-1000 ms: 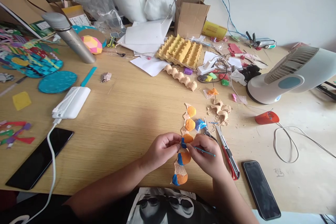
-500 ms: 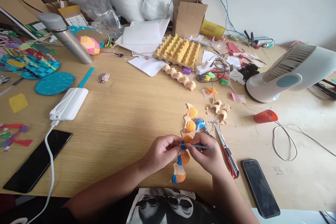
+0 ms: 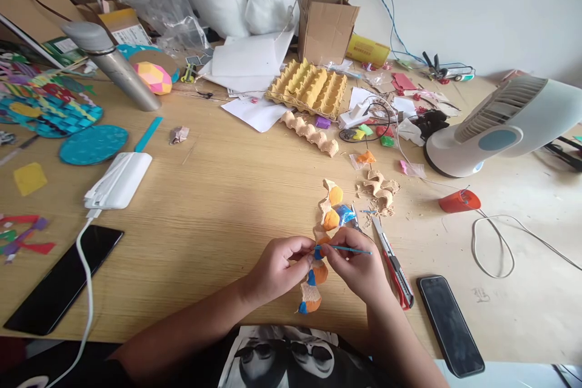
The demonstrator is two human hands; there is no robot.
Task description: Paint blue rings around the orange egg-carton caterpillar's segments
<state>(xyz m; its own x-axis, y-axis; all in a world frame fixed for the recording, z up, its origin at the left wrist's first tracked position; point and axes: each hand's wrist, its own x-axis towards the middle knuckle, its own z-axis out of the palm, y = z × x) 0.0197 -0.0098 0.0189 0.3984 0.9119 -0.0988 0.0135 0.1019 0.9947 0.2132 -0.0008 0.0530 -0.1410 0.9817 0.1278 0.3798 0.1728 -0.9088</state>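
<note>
A strip of egg carton point(image 3: 311, 292) stands lengthwise in front of me, its cups covered in orange clay with blue patches on the nearer ones. My left hand point(image 3: 284, 264) pinches the strip's left edge near the middle, thumb and fingers together. Between the fingertips of my right hand point(image 3: 357, 264) is a thin blue stick point(image 3: 352, 249), its tip at the blue clay of the middle cup. That cup is partly covered by my fingers. Just beyond my right hand lie a bag of blue clay point(image 3: 345, 214) and scissors point(image 3: 356, 218), partly hidden.
A utility knife point(image 3: 394, 264) and a phone point(image 3: 450, 324) lie to the right. Carton scraps point(image 3: 381, 189), a red cup point(image 3: 459, 200) and a white fan point(image 3: 495, 127) are farther off. Behind sits a yellow egg tray point(image 3: 309, 90). A power bank point(image 3: 119, 180) and dark tablet-like slab point(image 3: 63, 282) lie left.
The blue stick has tilted slightly and its tip has shifted a little on the middle cup. The strip has moved very slightly; both hands keep their hold.
</note>
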